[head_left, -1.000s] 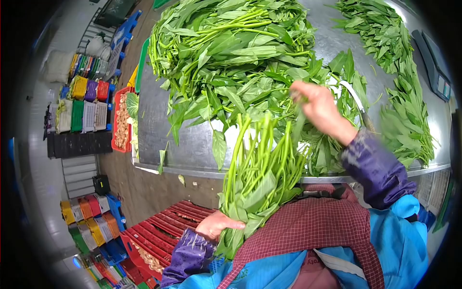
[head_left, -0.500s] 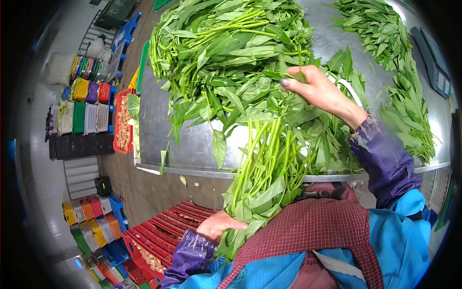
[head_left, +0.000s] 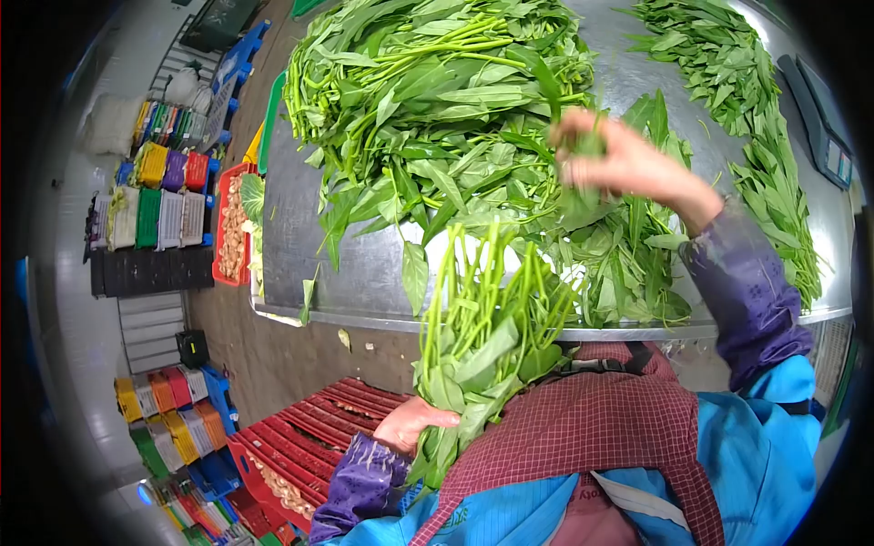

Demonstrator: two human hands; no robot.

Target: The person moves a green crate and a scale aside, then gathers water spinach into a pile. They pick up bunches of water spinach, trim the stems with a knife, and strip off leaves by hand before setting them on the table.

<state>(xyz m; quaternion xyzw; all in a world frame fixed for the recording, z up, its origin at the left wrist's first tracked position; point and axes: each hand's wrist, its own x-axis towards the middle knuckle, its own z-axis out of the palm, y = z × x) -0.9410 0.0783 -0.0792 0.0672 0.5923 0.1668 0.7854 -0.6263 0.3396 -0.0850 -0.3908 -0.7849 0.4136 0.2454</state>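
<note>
My left hand [head_left: 411, 424] is wrapped round the leafy part of a bunch of green-stemmed leafy vegetables [head_left: 482, 350], held against my checked apron with the stem ends pointing up toward the table. Over the table my right hand [head_left: 624, 164] is blurred, its fingers curled round some leafy greens [head_left: 583, 177]. Beyond it lies a large heap of the same greens [head_left: 437, 82], with looser stems and leaves [head_left: 628, 255] between the heap and the table's near edge.
The metal table [head_left: 350, 291] has a rounded near-left corner. A long row of greens [head_left: 769, 173] and a grey device [head_left: 817, 118] are at the right. Red crates [head_left: 314, 437] stand below left; a red crate [head_left: 221, 232] of pale pieces is beside the table.
My right hand has moved slightly right, with its fingers now curled more. The bunch in my left hand has tipped a little left.
</note>
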